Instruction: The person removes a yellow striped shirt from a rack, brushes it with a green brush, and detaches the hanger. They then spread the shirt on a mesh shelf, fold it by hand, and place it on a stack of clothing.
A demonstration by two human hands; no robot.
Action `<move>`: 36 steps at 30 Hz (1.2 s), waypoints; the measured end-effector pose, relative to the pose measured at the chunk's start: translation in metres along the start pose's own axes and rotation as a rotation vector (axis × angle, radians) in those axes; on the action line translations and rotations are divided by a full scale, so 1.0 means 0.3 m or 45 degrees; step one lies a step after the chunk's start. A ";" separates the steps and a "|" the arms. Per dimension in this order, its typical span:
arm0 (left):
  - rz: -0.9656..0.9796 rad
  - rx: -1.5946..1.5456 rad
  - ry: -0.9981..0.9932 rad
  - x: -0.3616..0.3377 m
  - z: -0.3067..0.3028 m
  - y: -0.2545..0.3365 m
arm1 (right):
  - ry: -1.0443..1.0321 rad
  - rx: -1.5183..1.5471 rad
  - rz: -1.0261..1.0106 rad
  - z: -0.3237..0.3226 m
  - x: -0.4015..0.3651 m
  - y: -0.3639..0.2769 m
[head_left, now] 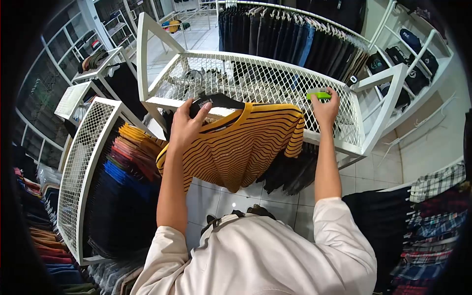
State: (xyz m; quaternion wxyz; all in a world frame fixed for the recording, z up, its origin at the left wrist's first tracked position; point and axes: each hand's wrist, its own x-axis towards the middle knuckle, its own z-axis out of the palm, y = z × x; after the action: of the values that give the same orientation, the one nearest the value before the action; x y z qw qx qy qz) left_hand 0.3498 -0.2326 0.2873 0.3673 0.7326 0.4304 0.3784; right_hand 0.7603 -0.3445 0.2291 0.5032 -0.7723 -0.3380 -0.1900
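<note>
From where I stand, the left hand [186, 122] is clamped on a black hanger [223, 101], fingers over its left part and thumb along the front. The yellow-and-black striped shirt [241, 140] hangs from it on the near side of a white mesh-topped rack [143, 64]. The hanger's long axis runs left to right, from the left hand toward the right hand [325, 110]. That right hand is closed on a small green object [318, 96] above the mesh; whether the object touches the mesh, I can't tell. It lies roughly level, its free end pointing left. The shirt lies left of the right hand and nearer; its right sleeve [296, 135] is closest, just beside the right forearm. The left hand is nearer the collar.
</note>
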 end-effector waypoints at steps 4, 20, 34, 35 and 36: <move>-0.029 -0.089 -0.073 -0.044 -0.088 0.033 | 0.040 0.801 0.048 -0.180 -0.135 -0.069; -0.035 -0.271 -0.351 -0.233 -0.243 -0.248 | 0.073 0.026 -0.532 -0.265 -0.954 -0.786; -0.078 -0.291 -0.364 -0.379 -0.235 -0.337 | 0.279 -0.174 -0.217 -0.383 -1.065 -0.674; -0.090 -0.287 -0.391 -0.385 -0.231 -0.309 | 0.177 -0.122 -0.303 -0.370 -1.079 -0.727; -0.095 -0.283 -0.416 -0.387 -0.224 -0.286 | 0.081 -0.066 -0.391 -0.355 -1.086 -0.761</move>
State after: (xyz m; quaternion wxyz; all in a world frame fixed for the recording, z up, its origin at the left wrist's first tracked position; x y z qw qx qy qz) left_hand 0.2212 -0.2929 0.2152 0.5247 0.7226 0.3476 0.2858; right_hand 0.3744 -0.4882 0.2156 0.4586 -0.7178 -0.4310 -0.2978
